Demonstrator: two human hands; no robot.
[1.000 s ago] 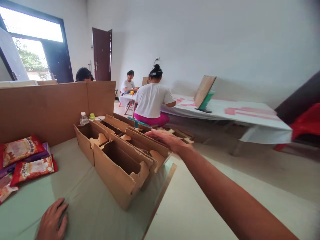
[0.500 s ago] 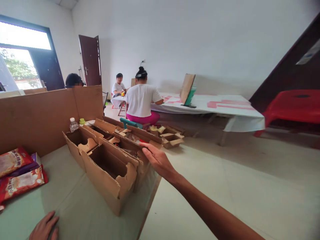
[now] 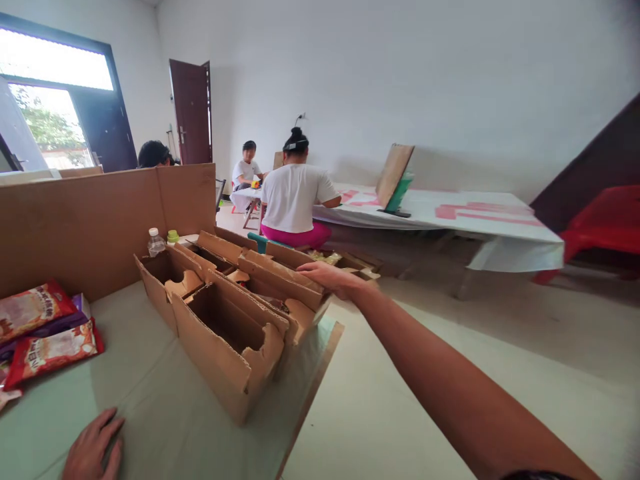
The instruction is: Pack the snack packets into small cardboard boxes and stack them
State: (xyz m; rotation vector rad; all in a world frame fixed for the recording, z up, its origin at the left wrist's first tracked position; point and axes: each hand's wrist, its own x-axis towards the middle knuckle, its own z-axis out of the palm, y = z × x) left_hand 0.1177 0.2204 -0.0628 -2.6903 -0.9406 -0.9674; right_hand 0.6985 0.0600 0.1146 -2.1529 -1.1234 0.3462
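Observation:
My left hand (image 3: 95, 445) rests on the greenish table surface at the lower left, fingers apart and holding nothing. My right hand (image 3: 333, 276) stretches out over the far right side of a cluster of open cardboard boxes. Its fingers are extended along the rim of a right-hand box (image 3: 303, 305); whether they press on it I cannot tell. The nearest box (image 3: 220, 363) is tall, with a torn notch in its front and a dark inside. Small items lie partly hidden in the boxes behind. A clear bottle (image 3: 156, 243) with a white cap and a green-capped container (image 3: 173, 237) stand behind the boxes.
Red and purple snack packets (image 3: 55, 350) lie at the left. An upright cardboard panel (image 3: 90, 230) borders the table's back. Beyond, a person in a white shirt (image 3: 296, 197) sits at a white-covered table (image 3: 480, 207); two more people are farther back. A red chair (image 3: 605, 220) stands right.
My right hand has moved farther out and right, from the middle box edges to the far right rim. The view has turned slightly left. My left hand stays on the table.

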